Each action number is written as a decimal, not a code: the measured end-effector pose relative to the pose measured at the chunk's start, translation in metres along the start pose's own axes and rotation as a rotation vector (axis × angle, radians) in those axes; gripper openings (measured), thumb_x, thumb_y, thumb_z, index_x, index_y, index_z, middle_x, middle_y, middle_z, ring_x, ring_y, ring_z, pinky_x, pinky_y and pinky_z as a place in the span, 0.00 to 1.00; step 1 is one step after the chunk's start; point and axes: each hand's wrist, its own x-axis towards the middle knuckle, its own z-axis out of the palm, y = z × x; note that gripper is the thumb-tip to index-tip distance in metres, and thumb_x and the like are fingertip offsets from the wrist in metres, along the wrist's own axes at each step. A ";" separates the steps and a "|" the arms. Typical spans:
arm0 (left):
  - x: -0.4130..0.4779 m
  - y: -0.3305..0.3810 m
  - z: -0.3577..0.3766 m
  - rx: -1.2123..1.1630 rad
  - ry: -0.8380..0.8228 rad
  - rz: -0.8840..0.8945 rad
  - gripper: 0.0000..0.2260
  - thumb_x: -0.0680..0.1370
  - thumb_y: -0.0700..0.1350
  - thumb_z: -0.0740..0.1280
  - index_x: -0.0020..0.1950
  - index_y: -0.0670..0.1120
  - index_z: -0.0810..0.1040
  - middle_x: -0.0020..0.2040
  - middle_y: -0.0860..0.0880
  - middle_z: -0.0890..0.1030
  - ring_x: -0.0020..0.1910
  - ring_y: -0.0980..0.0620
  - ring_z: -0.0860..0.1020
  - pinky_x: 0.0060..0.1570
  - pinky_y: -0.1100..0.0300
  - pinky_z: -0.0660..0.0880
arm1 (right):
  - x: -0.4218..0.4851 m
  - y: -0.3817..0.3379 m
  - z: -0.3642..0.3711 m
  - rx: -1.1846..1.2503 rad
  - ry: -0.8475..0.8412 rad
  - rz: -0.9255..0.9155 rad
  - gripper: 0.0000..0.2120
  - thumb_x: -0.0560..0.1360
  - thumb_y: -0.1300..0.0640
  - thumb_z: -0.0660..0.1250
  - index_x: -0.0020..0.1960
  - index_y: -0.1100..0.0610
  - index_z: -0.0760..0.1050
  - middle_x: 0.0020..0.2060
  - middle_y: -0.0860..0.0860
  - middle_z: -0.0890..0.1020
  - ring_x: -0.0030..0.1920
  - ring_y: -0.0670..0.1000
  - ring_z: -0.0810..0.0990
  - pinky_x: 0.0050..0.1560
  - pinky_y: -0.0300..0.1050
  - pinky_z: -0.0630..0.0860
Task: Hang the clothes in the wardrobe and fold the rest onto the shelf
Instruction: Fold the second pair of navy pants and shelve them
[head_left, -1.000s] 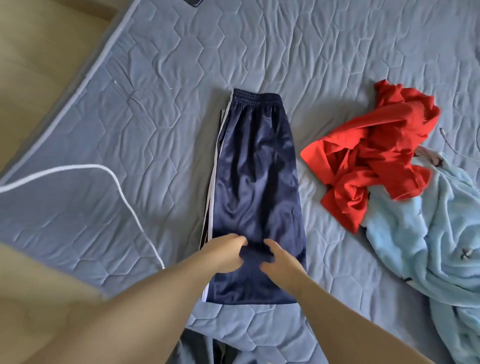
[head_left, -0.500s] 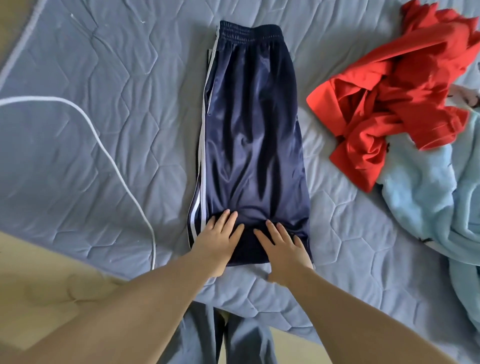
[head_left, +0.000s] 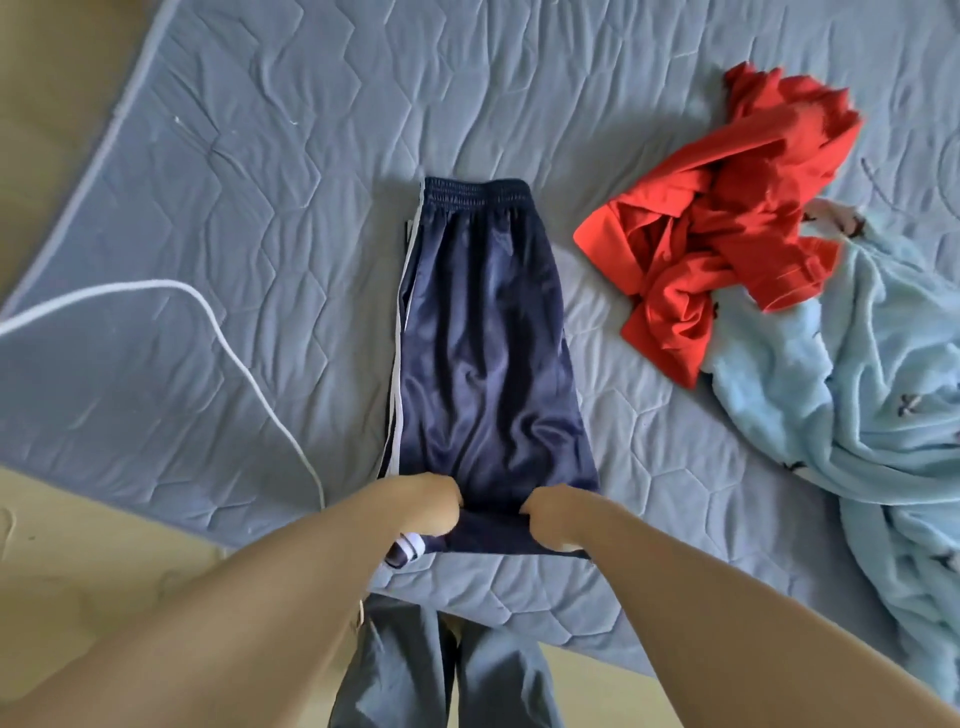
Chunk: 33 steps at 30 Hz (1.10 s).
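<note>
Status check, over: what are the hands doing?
Left hand and right hand grip navy shorts at near hem. Shorts flat on mattress. White cable left, apart.

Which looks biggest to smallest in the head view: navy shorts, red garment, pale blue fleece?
1. pale blue fleece, partly cut off by the frame.
2. navy shorts.
3. red garment, crumpled; close to the shorts, so that pair is unsure.
</note>
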 end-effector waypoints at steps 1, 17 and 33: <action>-0.006 0.002 0.000 0.011 -0.061 -0.025 0.15 0.76 0.37 0.59 0.61 0.41 0.76 0.52 0.41 0.78 0.46 0.47 0.74 0.46 0.57 0.70 | -0.009 -0.002 0.000 0.023 -0.059 -0.006 0.19 0.76 0.65 0.55 0.65 0.59 0.72 0.63 0.57 0.75 0.59 0.58 0.73 0.54 0.45 0.67; -0.087 -0.019 -0.159 -0.210 0.521 0.067 0.09 0.71 0.38 0.58 0.32 0.49 0.69 0.34 0.49 0.72 0.35 0.48 0.72 0.31 0.60 0.65 | -0.070 0.003 -0.125 0.077 0.822 0.140 0.07 0.74 0.54 0.58 0.49 0.55 0.69 0.52 0.55 0.79 0.56 0.58 0.75 0.51 0.49 0.62; -0.030 -0.059 -0.245 -0.092 1.199 -0.036 0.26 0.78 0.52 0.61 0.75 0.56 0.56 0.74 0.48 0.59 0.72 0.44 0.58 0.64 0.48 0.62 | -0.009 0.004 -0.217 0.240 1.237 0.268 0.24 0.81 0.49 0.52 0.75 0.43 0.51 0.76 0.48 0.52 0.74 0.57 0.52 0.70 0.55 0.51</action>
